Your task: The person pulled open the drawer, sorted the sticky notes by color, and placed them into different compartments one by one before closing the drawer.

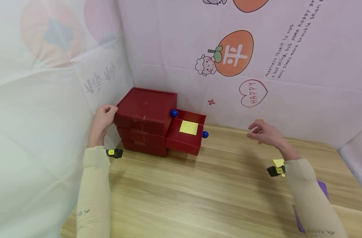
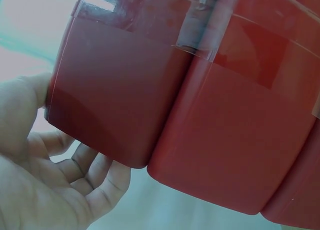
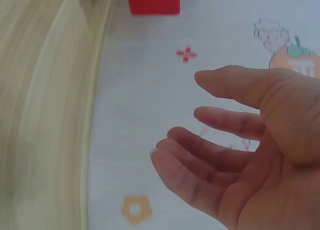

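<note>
Red cabinet (image 1: 145, 106) is gripped by left hand (image 1: 102, 123); open drawer (image 1: 183, 144) is located left of empty, relaxed right hand (image 1: 267, 133).

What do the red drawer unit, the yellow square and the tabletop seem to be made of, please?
Red drawer unit: probably plastic, smooth with a slight sheen and rounded edges. Yellow square: likely paper, matte, thin and flat. Tabletop: wood or printed laminate, smooth; grain shows either way.
</note>
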A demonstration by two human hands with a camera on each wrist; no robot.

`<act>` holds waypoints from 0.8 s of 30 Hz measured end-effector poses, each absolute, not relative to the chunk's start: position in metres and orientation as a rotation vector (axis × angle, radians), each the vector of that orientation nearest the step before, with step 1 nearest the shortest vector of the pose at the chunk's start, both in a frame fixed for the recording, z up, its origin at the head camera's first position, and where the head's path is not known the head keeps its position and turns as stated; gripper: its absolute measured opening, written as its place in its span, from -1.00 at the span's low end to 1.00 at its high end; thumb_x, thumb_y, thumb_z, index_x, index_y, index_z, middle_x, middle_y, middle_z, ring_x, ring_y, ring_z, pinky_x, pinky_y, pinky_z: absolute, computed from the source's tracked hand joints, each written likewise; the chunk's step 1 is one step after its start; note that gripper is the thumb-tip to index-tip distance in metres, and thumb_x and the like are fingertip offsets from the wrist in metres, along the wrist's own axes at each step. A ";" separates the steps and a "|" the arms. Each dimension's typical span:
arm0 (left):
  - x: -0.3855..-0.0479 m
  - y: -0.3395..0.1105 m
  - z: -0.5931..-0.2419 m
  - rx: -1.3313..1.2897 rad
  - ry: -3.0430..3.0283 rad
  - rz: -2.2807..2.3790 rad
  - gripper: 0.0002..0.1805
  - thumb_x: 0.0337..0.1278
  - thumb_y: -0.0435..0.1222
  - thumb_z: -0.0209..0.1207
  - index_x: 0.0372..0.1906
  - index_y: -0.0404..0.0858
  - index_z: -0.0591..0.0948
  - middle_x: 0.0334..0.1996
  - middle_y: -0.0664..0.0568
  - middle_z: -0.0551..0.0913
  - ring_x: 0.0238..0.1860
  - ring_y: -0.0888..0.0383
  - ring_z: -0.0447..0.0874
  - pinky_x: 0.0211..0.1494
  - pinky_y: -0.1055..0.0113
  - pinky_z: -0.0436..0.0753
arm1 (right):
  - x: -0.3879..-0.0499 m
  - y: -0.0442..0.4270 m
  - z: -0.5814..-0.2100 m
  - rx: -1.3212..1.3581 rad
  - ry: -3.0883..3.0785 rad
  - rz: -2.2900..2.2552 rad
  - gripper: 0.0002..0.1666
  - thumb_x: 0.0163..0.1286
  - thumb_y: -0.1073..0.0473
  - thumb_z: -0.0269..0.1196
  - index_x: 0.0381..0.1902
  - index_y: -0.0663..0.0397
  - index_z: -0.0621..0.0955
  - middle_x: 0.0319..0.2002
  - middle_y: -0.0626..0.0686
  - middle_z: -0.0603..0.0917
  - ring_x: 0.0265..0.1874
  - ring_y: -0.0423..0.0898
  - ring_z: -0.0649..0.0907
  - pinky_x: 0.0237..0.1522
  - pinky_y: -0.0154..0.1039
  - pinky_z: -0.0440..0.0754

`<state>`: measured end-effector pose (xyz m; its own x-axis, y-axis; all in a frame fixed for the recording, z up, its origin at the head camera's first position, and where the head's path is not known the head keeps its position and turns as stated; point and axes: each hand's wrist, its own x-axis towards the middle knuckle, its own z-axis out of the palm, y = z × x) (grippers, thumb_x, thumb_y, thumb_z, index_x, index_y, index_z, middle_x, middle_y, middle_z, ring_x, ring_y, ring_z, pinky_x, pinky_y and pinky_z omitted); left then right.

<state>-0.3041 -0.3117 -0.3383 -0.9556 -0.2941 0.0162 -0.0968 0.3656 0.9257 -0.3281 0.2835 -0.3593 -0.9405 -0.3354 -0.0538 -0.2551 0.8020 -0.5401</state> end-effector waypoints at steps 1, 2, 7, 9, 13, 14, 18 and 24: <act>-0.304 -0.312 -0.338 0.352 -2.446 -1.636 -0.70 0.35 -0.07 -0.04 -0.09 -0.19 0.52 -0.23 0.13 0.43 -0.30 0.26 0.43 -0.24 0.44 0.56 | -0.326 0.290 -0.360 -0.450 2.843 -0.804 -0.48 0.38 0.03 0.26 0.09 0.31 0.45 -0.02 0.44 0.61 -0.23 0.06 0.70 -0.31 -0.08 0.72; -0.304 -0.312 -0.338 0.349 -2.448 -1.633 -0.70 0.35 -0.07 -0.04 -0.09 -0.19 0.52 -0.23 0.13 0.44 -0.30 0.27 0.43 -0.23 0.43 0.56 | -0.325 0.296 -0.360 -0.435 2.845 -0.785 -0.46 0.38 0.01 0.26 0.10 0.32 0.45 -0.02 0.44 0.61 -0.23 0.05 0.69 -0.31 -0.08 0.72; -0.306 -0.312 -0.339 0.351 -2.462 -1.622 -0.70 0.35 -0.07 -0.04 -0.09 -0.19 0.52 -0.23 0.14 0.43 -0.31 0.28 0.43 -0.23 0.43 0.55 | -0.317 0.329 -0.364 -0.381 2.838 -0.726 -0.41 0.41 0.00 0.22 0.12 0.41 0.43 -0.04 0.50 0.61 -0.29 0.05 0.71 -0.32 -0.06 0.72; -0.307 -0.311 -0.339 0.352 -2.472 -1.623 -0.70 0.35 -0.07 -0.04 -0.09 -0.19 0.52 -0.23 0.13 0.44 -0.30 0.27 0.44 -0.22 0.42 0.56 | -0.314 0.344 -0.368 -0.365 2.825 -0.705 -0.41 0.43 0.02 0.19 0.13 0.46 0.42 -0.05 0.52 0.60 -0.28 0.06 0.71 -0.33 -0.07 0.72; -0.309 -0.310 -0.339 0.359 -2.485 -1.634 -0.69 0.34 -0.07 -0.05 -0.07 -0.20 0.51 -0.21 0.12 0.43 -0.27 0.26 0.43 -0.16 0.38 0.57 | -0.309 0.371 -0.380 -0.326 2.776 -0.658 -0.36 0.47 0.00 0.14 0.16 0.52 0.37 -0.02 0.57 0.57 -0.23 0.15 0.71 -0.32 -0.07 0.73; -0.310 -0.310 -0.339 0.362 -2.486 -1.636 -0.69 0.34 -0.08 -0.05 -0.07 -0.20 0.51 -0.21 0.11 0.42 -0.27 0.26 0.43 -0.15 0.37 0.57 | -0.309 0.377 -0.383 -0.314 2.762 -0.651 -0.34 0.47 -0.01 0.14 0.17 0.53 0.35 0.00 0.58 0.55 -0.20 0.19 0.70 -0.30 -0.06 0.73; -0.310 -0.310 -0.337 0.380 -2.480 -1.653 -0.69 0.36 -0.08 -0.06 -0.06 -0.20 0.51 -0.21 0.12 0.43 -0.27 0.25 0.45 -0.15 0.35 0.59 | -0.307 0.394 -0.392 -0.274 2.734 -0.605 -0.28 0.47 -0.04 0.14 0.18 0.57 0.31 0.03 0.62 0.50 -0.15 0.31 0.67 -0.28 -0.02 0.72; -0.310 -0.309 -0.337 0.363 -2.500 -1.651 -0.64 0.38 -0.05 -0.05 0.00 -0.24 0.51 -0.21 0.10 0.46 -0.27 0.22 0.49 -0.12 0.30 0.63 | -0.305 0.412 -0.397 -0.226 2.699 -0.546 -0.23 0.45 -0.07 0.16 0.17 0.61 0.29 0.00 0.63 0.49 -0.18 0.36 0.65 -0.30 0.00 0.72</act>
